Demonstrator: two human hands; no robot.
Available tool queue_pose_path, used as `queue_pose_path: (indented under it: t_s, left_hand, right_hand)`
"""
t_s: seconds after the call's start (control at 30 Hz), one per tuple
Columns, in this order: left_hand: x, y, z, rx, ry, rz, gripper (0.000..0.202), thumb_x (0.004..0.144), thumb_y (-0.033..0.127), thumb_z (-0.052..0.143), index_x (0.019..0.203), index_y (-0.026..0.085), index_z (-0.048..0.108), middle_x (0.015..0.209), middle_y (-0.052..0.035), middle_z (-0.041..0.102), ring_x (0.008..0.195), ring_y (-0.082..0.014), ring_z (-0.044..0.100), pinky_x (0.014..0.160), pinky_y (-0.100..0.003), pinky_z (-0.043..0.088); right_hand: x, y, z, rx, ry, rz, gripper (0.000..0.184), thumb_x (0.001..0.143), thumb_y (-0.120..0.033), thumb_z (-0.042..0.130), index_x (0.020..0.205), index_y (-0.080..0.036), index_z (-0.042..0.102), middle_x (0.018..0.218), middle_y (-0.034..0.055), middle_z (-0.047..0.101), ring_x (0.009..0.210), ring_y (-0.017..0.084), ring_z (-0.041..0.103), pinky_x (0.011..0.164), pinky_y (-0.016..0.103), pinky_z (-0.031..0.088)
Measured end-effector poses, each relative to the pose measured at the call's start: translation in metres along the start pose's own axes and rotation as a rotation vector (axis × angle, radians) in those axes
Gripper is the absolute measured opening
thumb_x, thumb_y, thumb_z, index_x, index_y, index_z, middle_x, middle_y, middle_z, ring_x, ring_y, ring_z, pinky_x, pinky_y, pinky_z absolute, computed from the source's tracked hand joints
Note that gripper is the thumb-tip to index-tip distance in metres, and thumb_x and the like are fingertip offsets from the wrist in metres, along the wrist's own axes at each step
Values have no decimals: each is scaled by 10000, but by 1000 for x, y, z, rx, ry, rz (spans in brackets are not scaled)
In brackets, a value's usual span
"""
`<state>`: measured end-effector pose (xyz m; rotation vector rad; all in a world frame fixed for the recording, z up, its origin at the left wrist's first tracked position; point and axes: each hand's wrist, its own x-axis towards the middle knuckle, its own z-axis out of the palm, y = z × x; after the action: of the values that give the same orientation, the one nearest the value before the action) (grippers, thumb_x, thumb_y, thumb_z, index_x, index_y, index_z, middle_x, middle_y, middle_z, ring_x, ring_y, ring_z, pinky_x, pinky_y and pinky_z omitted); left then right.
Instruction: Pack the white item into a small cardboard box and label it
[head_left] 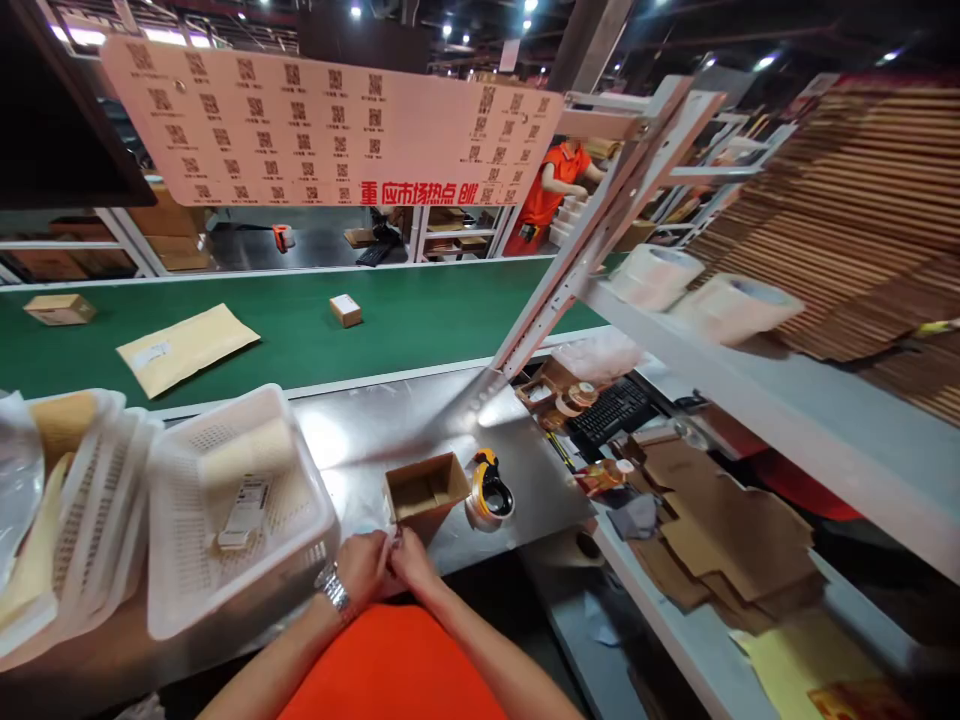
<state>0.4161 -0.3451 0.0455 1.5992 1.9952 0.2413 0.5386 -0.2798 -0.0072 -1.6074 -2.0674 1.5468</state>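
At the near edge of the desk I see my left hand and right hand pressed together, fingers pinching a thin clear film between them. Just beyond the fingers stands the open small carton, with a tape dispenser touching its right side. Left of my fingers sits a white basket.
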Motion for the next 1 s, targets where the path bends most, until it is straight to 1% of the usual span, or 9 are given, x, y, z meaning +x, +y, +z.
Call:
queue_pose_path:
  t_s: [0.1,0.23,0.33,0.4,0.47,0.6,0.7,0.83,1.0]
  left_hand:
    - [-7,2,-2,-82,28,31,437,1088,323,405,1071,211,828,1032,-153,879,1001,-317,841,831,-362,587]
    - [-20,11,-34,-195,151,79,437,1076,317,404,1042,204,825,948,-125,879,894,-281,845,805,-348,605]
    - [-32,36,-71,-360,323,231,355,1065,299,471,1013,221,814,851,-57,862,741,-213,813,728,-294,605]
    - [-35,61,-90,-434,419,377,322,1073,286,497,988,225,801,807,-32,839,693,-180,787,690,-262,597]
    - [-31,88,-98,-432,486,531,311,1078,272,501,947,224,779,758,-27,807,665,-170,765,662,-254,588]
    - [-5,120,-77,-410,530,681,289,1073,262,485,1021,234,769,808,-56,819,701,-192,772,684,-288,599]
    - [17,114,-53,-388,341,582,332,1083,296,450,1059,244,778,907,-94,837,843,-240,806,783,-340,604]
    - [32,89,-36,-239,32,415,343,1062,344,462,984,248,782,956,-118,844,936,-293,806,846,-388,576]
    - [30,63,-18,-275,-34,396,321,992,418,528,1038,282,815,1023,-136,863,1001,-309,810,885,-422,609]
  right_hand:
    - [-4,7,-1,69,-88,-44,189,960,-305,620,930,-180,760,822,58,797,803,234,754,707,304,567]
    - [-31,7,-33,124,-195,-179,473,1052,-492,487,785,-197,743,747,38,740,765,225,713,744,343,591]
    - [-60,-5,-66,102,-134,-481,479,1056,-568,494,1140,-213,805,1125,107,809,1130,295,746,1011,436,620]
    - [-73,-15,-87,6,-22,-662,603,967,-569,666,1455,-216,682,1397,159,737,1349,334,673,1166,493,567]
    - [-75,-22,-108,-114,118,-769,742,907,-500,753,1566,-200,586,1449,190,707,1366,348,667,1206,531,551]
    - [-48,-24,-154,-282,385,-808,524,985,-283,611,1503,-218,660,1367,170,776,1323,318,701,1218,542,547]
    - [-25,-20,-180,-372,462,-696,485,955,-196,562,1406,-208,744,1326,164,804,1359,327,683,1267,579,488]
    - [-19,-11,-190,-426,168,-523,491,867,-226,571,1295,-216,811,1340,145,816,1432,338,640,1322,560,411]
    - [-34,26,-194,-336,53,-396,395,756,-488,716,1089,-364,890,1359,172,807,1366,431,703,1256,631,479]
